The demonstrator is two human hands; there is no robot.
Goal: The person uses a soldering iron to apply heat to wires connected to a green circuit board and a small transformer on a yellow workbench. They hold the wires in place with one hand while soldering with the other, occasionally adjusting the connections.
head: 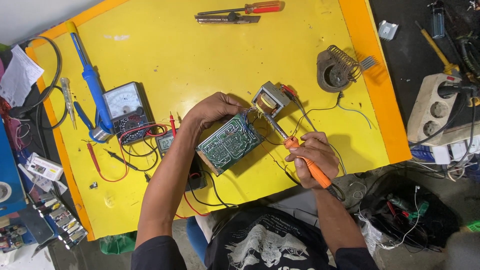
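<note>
My left hand [215, 110] grips the top edge of the green circuit board [229, 144], tilted on the yellow table [200, 55]. My right hand [312, 157] wraps the orange soldering iron [306, 160], tip near the transformer [270, 100].

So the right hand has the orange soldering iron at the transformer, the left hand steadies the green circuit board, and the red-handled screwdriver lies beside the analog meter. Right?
Not quite. The head view shows the red-handled screwdriver at the far edge of the yellow table, away from the analog meter. The rest holds: right hand on the soldering iron, left hand on the circuit board.
</note>
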